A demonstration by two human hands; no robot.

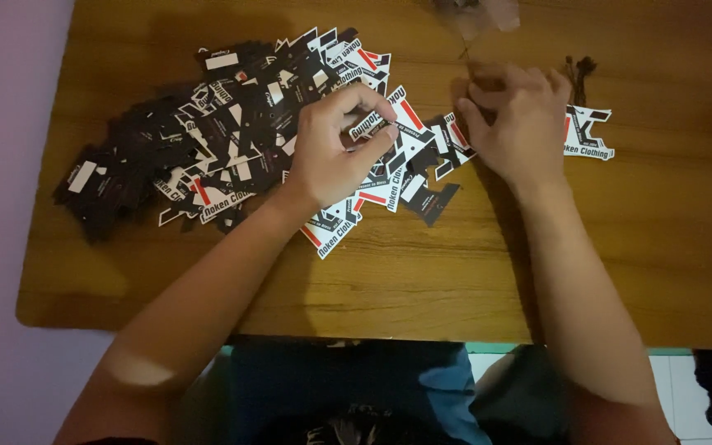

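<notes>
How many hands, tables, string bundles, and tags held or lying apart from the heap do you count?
Hands: 2 (left hand, right hand)
Wooden table: 1
Bundle of dark strings: 1
Held tag: 1
Tag lying apart: 1
Total: 6

Single head view, looking steeply down

The camera sits above and behind the hands, close over the bench [422, 288], with the bench's far edge just beyond them.

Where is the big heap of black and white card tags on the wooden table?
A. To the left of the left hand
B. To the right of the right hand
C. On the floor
A: the heap of tags spreads over the table beyond the left hand.
</notes>
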